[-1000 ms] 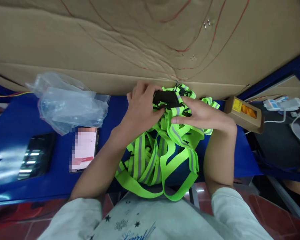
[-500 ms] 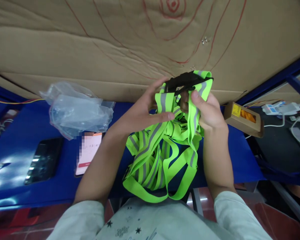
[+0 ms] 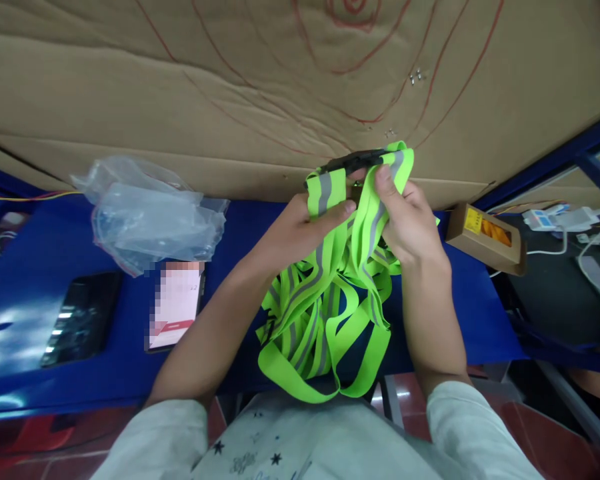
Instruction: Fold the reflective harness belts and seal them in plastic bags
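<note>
Hi-vis strap (image 3: 327, 192) held up over mid tabletop (image 3: 473, 300); blk buckle (image 3: 354, 161) at top, long axis approx L–R, R end a bit higher. Its two grn/grey band sections hang down twd the wearer, into strap pile (image 3: 297, 385) below. L hand (image 3: 303, 230) grips L section, thumb in front; R hand (image 3: 413, 220) has fingers (image 3: 387, 188) closed on R section. Small cardboard ctn (image 3: 460, 230) at R, tilted, yel label, orange stuff in window. Clear plastic bags (image 3: 155, 223) at L rear; contents, if any, can't tell. Lit phone (image 3: 180, 303) + dark flat device (image 3: 83, 320) L side. Cardboard wall (image 3: 220, 113) w/ red curves behind; reddish tile floor (image 3: 410, 403) under.
</note>
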Demonstrator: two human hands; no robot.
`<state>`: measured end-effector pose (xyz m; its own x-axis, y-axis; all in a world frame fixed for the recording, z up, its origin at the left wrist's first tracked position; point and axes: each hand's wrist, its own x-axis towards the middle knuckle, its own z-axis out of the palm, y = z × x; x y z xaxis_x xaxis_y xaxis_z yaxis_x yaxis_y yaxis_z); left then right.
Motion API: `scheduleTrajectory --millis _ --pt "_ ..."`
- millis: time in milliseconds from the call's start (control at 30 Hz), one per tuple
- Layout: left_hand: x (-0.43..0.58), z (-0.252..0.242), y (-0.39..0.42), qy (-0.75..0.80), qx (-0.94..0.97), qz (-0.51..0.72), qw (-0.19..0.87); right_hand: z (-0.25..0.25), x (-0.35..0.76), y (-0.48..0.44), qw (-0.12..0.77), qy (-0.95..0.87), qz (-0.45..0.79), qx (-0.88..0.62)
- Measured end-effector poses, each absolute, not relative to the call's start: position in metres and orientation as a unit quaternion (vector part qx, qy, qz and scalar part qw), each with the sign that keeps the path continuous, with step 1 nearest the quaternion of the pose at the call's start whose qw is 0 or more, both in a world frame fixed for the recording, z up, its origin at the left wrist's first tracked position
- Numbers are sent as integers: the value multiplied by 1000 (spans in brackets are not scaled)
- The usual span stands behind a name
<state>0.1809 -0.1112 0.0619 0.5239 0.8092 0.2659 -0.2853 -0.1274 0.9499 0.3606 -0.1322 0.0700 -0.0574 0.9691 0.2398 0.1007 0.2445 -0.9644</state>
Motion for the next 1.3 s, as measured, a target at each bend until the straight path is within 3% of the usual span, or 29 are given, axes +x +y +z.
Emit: scheduleTrajectory --millis 133,233,400,500,767,1067,1300 --pt "172 69 -110 232 643 449 575 69 355 -135 499 -600 452 -431" --pt "169 70 -111 256 653 446 556 72 351 -139 474 -644 405 -443" --pt "177 57 -110 236 634 444 588 76 353 -136 458 -711 246 -473" --pt "182 51 -107 264 612 461 586 77 366 -130 420 -740 228 -474" --pt "186 44 -106 258 577 332 700 98 392 -144 362 -787 224 -446" --pt "192 47 -117 253 522 311 753 99 376 -150 460 -721 177 -487" --pt "180 48 -106 259 549 312 731 98 363 -153 499 -690 172 -495"
